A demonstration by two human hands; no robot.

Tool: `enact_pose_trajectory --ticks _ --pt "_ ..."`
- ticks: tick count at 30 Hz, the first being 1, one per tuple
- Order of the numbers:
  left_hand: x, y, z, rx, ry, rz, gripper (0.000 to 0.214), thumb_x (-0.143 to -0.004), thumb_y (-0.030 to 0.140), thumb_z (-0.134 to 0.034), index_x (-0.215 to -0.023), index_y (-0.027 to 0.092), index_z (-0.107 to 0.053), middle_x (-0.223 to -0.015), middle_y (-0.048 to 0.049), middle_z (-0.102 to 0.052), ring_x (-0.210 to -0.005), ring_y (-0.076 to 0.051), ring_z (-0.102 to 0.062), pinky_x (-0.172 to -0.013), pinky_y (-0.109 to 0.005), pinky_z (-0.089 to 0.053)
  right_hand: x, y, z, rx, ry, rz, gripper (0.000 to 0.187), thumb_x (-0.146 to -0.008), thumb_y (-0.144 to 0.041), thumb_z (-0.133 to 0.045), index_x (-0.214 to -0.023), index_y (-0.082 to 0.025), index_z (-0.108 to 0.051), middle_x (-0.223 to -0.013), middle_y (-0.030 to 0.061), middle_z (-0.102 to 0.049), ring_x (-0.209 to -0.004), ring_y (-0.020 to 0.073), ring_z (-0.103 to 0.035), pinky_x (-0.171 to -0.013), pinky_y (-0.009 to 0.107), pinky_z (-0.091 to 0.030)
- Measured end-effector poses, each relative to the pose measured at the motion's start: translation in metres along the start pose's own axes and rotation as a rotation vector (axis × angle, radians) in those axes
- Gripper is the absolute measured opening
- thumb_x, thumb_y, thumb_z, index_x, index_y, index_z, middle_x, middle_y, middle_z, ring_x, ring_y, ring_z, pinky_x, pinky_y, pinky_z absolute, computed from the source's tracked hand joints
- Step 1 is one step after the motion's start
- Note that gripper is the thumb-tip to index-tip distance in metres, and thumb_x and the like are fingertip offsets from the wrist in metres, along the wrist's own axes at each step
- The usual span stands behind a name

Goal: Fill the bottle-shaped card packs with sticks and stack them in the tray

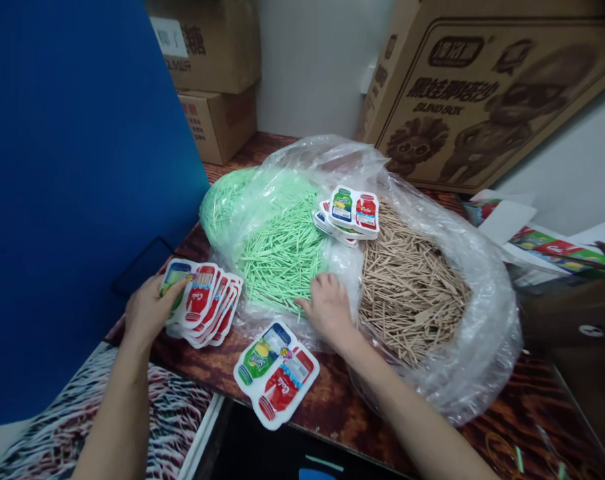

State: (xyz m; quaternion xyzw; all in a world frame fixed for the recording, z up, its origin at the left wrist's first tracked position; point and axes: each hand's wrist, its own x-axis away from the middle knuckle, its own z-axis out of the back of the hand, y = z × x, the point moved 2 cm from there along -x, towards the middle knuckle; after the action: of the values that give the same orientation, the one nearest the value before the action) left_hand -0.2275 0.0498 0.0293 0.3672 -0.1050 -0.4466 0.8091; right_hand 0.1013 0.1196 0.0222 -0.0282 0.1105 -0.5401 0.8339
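Observation:
My left hand rests on a fanned stack of bottle-printed plastic trays at the table's left, fingers curled over its left end. My right hand reaches into the pile of green sticks, fingers pinched among them; what they hold is hidden. A single tray lies flat near the front edge between my arms. Another small stack of trays sits on top of the piles. Brown sticks lie to the right, all inside a clear plastic bag.
A blue panel stands at the left. Cardboard boxes are behind and at the back left. Printed sheets lie at the right on the dark wooden table.

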Motion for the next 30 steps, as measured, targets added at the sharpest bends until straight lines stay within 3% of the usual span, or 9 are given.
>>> enact_pose_trajectory --ticks 2,4,7,12,18,22,24,26,30 --pt "0.001 0.001 -0.007 -0.318 0.035 -0.105 0.034 -0.078 0.05 -0.054 -0.082 0.018 -0.066 -0.081 -0.011 -0.064 -0.08 -0.033 -0.061 -0.066 -0.04 -0.046 -0.009 -0.007 -0.001 0.127 -0.06 0.006 0.037 -0.082 -0.039 -0.06 -0.098 -0.005 -0.064 -0.1 0.0192 -0.059 -0.095 0.0323 -0.049 -0.079 0.042 -0.038" --pt "0.004 0.002 -0.011 -0.458 0.085 -0.141 0.042 -0.083 0.051 -0.047 -0.099 0.016 -0.065 -0.091 -0.0152 -0.064 -0.088 -0.036 -0.06 -0.071 -0.043 -0.046 -0.016 -0.012 -0.003 0.19 -0.112 0.046 0.031 -0.081 -0.031 -0.061 -0.095 -0.004 -0.066 -0.099 0.0203 -0.06 -0.095 0.0323 -0.049 -0.077 0.042 -0.036" --pt "0.008 0.001 -0.01 -0.458 0.163 -0.174 0.051 -0.084 0.051 -0.047 -0.117 0.014 -0.059 -0.102 -0.0179 -0.063 -0.096 -0.036 -0.059 -0.079 -0.044 -0.045 -0.02 -0.015 -0.008 0.227 -0.161 0.126 0.018 -0.079 -0.014 -0.054 -0.089 -0.006 -0.068 -0.096 0.0202 -0.061 -0.094 0.0311 -0.049 -0.077 0.041 -0.035" --pt "0.012 -0.002 -0.003 -0.35 0.257 -0.208 0.056 -0.083 0.05 -0.052 -0.125 0.014 -0.054 -0.118 -0.0189 -0.059 -0.109 -0.037 -0.054 -0.093 -0.048 -0.041 -0.02 -0.017 -0.02 0.26 -0.177 0.202 0.025 -0.08 -0.006 -0.046 -0.093 -0.006 -0.068 -0.096 0.0202 -0.061 -0.095 0.0309 -0.049 -0.079 0.042 -0.034" --pt "0.021 0.005 0.004 -0.217 0.305 -0.269 0.051 -0.082 0.045 -0.055 -0.126 0.019 -0.053 -0.124 -0.0165 -0.057 -0.117 -0.036 -0.049 -0.098 -0.052 -0.038 -0.03 0.004 -0.014 -0.152 -0.221 -0.041 0.018 -0.085 -0.013 -0.046 -0.091 -0.008 -0.063 -0.103 0.022 -0.062 -0.101 0.0307 -0.05 -0.086 0.041 -0.032" --pt "0.032 0.025 0.003 -0.123 0.36 -0.323 0.041 -0.082 0.039 -0.058 -0.119 0.021 -0.058 -0.125 -0.0129 -0.056 -0.119 -0.033 -0.048 -0.102 -0.049 -0.036 -0.046 0.021 -0.003 -0.347 -0.266 -0.113 0.017 -0.089 -0.024 -0.045 -0.08 -0.016 -0.057 -0.082 0.0105 -0.068 -0.08 0.0211 -0.059 -0.072 0.03 -0.038" --pt "0.04 0.042 -0.009 -0.013 0.299 -0.326 0.036 -0.083 0.037 -0.058 -0.114 0.019 -0.06 -0.121 -0.0129 -0.059 -0.117 -0.03 -0.05 -0.102 -0.046 -0.037 -0.053 0.024 0.0 -0.471 -0.294 -0.137 0.017 -0.088 -0.023 -0.044 -0.074 -0.019 -0.052 -0.069 0.0039 -0.067 -0.066 0.0164 -0.059 -0.063 0.025 -0.038" --pt "0.05 0.06 -0.03 0.193 0.145 -0.277 0.033 -0.083 0.037 -0.057 -0.108 0.018 -0.062 -0.113 -0.0116 -0.063 -0.11 -0.028 -0.056 -0.098 -0.044 -0.041 -0.057 0.023 0.001 -0.595 -0.312 -0.155 0.016 -0.087 -0.022 -0.042 -0.072 -0.02 -0.047 -0.06 0.0001 -0.064 -0.058 0.0139 -0.058 -0.057 0.023 -0.039" --pt "0.069 0.096 -0.091 0.716 -0.359 -0.013 0.036 -0.08 0.04 -0.06 -0.108 0.018 -0.061 -0.109 -0.01 -0.067 -0.105 -0.024 -0.061 -0.09 -0.038 -0.048 -0.054 0.019 0.0 -0.903 -0.305 -0.185 0.009 -0.084 -0.025 -0.042 -0.078 -0.02 -0.046 -0.055 -0.0037 -0.06 -0.053 0.0124 -0.058 -0.052 0.021 -0.042"
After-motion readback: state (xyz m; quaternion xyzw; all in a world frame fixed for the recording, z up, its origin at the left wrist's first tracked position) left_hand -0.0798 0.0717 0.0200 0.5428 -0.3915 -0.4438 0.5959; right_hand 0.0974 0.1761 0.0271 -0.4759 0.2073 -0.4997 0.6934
